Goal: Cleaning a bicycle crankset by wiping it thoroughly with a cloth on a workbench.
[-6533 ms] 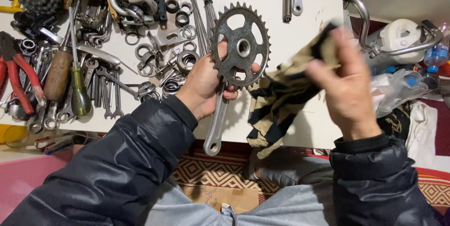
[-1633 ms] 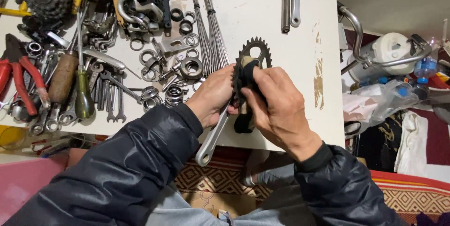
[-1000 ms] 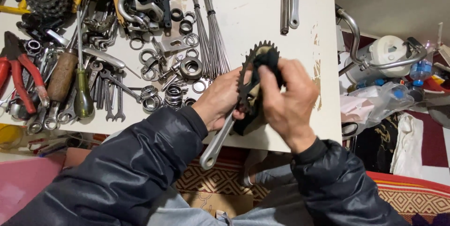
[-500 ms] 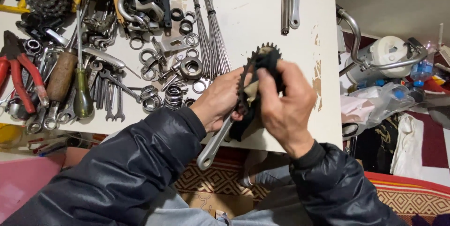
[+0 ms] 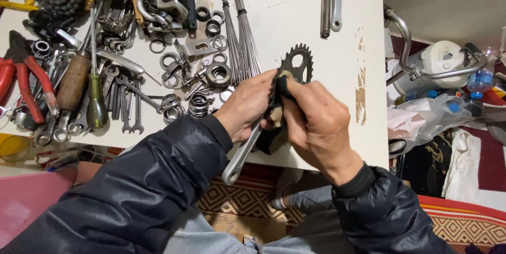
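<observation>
Far left on the white bench [image 5: 295,11], red-handled pliers [image 5: 31,82] and wrenches [image 5: 124,98], then a bundle of spokes [image 5: 245,38]. Left hand [image 5: 247,107] grips the crankset [image 5: 274,101] above the bench's near edge, crank arm pointing down. Right hand [image 5: 316,125] pinches a dark rag [image 5: 279,88] against the chainring teeth.

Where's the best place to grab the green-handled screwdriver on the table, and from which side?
Judging by its pose, grip the green handle from above. The screwdriver lies flat, handle toward the table's near edge, and its thin shaft runs up into the parts pile. Wrenches crowd its right side, so close the fingers across the bulbous handle.
</observation>
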